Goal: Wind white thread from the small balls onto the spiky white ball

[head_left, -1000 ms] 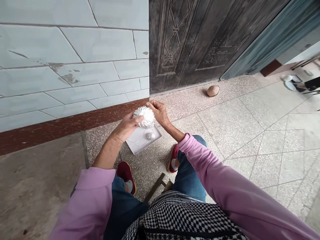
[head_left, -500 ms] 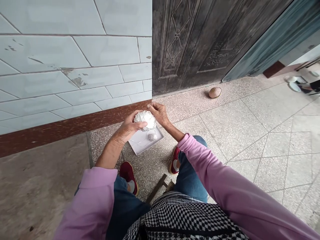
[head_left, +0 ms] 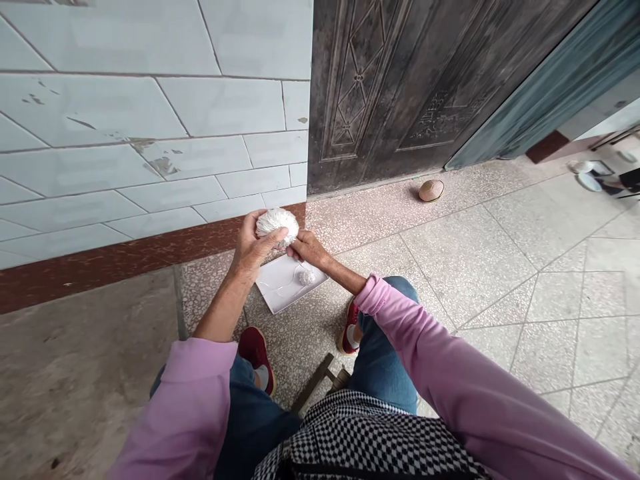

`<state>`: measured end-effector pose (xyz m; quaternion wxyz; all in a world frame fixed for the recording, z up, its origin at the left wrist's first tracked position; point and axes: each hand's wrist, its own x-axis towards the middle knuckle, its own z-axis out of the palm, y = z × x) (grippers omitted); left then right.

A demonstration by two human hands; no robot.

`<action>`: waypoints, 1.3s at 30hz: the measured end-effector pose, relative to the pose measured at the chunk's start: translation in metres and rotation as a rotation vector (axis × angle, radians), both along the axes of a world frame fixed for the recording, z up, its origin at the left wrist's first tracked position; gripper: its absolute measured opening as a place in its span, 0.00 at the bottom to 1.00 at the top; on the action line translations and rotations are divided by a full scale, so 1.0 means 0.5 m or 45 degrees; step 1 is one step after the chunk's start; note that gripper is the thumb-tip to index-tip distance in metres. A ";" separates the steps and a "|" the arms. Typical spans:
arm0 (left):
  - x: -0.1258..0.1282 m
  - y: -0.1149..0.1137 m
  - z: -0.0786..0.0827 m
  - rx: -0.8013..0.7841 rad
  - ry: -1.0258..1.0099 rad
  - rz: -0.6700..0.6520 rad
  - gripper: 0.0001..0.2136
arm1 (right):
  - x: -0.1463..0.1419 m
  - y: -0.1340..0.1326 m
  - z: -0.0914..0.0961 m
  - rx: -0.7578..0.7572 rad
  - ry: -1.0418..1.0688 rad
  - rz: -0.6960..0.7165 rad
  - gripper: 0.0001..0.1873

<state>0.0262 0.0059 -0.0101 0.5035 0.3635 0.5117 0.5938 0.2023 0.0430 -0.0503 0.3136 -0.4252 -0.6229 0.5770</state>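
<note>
Overhead, the tiled wall (head_left: 150,120) fills the upper left, pale blocks with chipped patches above a dark red skirting, and beside it stands a dark embossed door (head_left: 400,80). The speckled floor (head_left: 500,267) spreads to the right, scored with diagonal lines. The person sits low, pink sleeves reaching forward over blue trousers and a checked cloth at the bottom edge. Red shoes (head_left: 257,353) rest on the floor on either side of a wooden stool leg. A white tray (head_left: 280,297) lies flat on the floor just past the shoes, below the hands. The left hand (head_left: 255,250) is raised above the tray's far edge, its grip closed round a white ball (head_left: 277,223) of wound thread, thumb across the front and fingers behind. The right hand (head_left: 307,248) sits just beside and below the ball, its fingertips pinched together against the ball's lower right side; whether a strand is caught in that grip cannot be told. A small spool (head_left: 306,275) of thread lies on the tray, close under the right wrist. A brown round object (head_left: 431,191) lies near the door, well apart.
</note>
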 end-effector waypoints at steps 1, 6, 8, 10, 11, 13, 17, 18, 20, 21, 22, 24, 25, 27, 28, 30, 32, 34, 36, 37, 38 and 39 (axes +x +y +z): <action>-0.006 0.005 -0.003 0.011 0.023 0.045 0.42 | -0.001 -0.007 0.001 -0.010 -0.008 0.065 0.22; -0.050 0.019 -0.011 0.038 0.445 0.135 0.39 | 0.007 -0.019 0.015 -0.037 0.044 0.399 0.17; -0.063 0.017 -0.010 0.053 0.605 0.085 0.36 | 0.018 -0.009 0.025 0.000 0.100 0.439 0.21; -0.068 0.013 -0.006 0.057 0.693 -0.036 0.34 | 0.034 0.008 0.036 0.082 0.145 0.413 0.26; -0.067 0.010 -0.005 0.059 0.721 -0.108 0.33 | 0.043 0.016 0.041 0.134 0.155 0.384 0.28; -0.060 0.007 -0.002 0.059 0.734 -0.243 0.34 | 0.061 0.031 0.054 0.222 0.128 0.317 0.32; -0.037 0.003 -0.006 -0.040 0.513 -0.471 0.38 | 0.089 0.043 0.084 0.269 0.035 0.191 0.33; -0.031 0.002 -0.008 -0.070 0.426 -0.508 0.40 | 0.093 0.044 0.091 0.269 0.032 0.158 0.34; -0.022 -0.001 -0.013 -0.100 0.266 -0.558 0.42 | 0.096 0.043 0.104 0.256 0.033 0.103 0.35; -0.019 -0.002 -0.015 -0.102 0.203 -0.577 0.43 | 0.096 0.042 0.109 0.245 0.031 0.084 0.36; -0.016 -0.003 -0.016 -0.102 0.159 -0.595 0.43 | 0.095 0.042 0.113 0.233 0.029 0.071 0.37; -0.014 -0.004 -0.019 -0.109 0.138 -0.634 0.43 | 0.093 0.042 0.117 0.215 0.033 0.063 0.37; -0.015 -0.003 -0.019 -0.114 0.155 -0.647 0.43 | 0.092 0.043 0.118 0.207 0.034 0.066 0.36; -0.018 -0.002 -0.020 -0.123 0.202 -0.659 0.42 | 0.091 0.044 0.118 0.190 0.033 0.081 0.34; -0.020 -0.001 -0.020 -0.125 0.218 -0.663 0.41 | 0.091 0.045 0.119 0.184 0.035 0.090 0.34; -0.025 -0.001 -0.018 -0.114 0.224 -0.688 0.38 | 0.091 0.047 0.120 0.184 0.055 0.106 0.33; -0.029 -0.003 -0.014 -0.090 0.210 -0.747 0.35 | 0.091 0.048 0.121 0.184 0.083 0.117 0.34; -0.031 -0.007 -0.009 -0.064 0.196 -0.809 0.32 | 0.090 0.051 0.119 0.167 0.107 0.134 0.34; -0.031 -0.010 -0.003 -0.039 0.185 -0.833 0.30 | 0.089 0.056 0.114 0.150 0.148 0.146 0.34; -0.031 -0.011 -0.001 -0.026 0.174 -0.826 0.30 | 0.088 0.059 0.110 0.148 0.172 0.147 0.34; -0.030 -0.012 0.002 -0.017 0.154 -0.809 0.30 | 0.086 0.063 0.104 0.151 0.191 0.140 0.33; -0.030 -0.013 0.005 -0.017 0.120 -0.780 0.31 | 0.085 0.067 0.098 0.153 0.200 0.128 0.33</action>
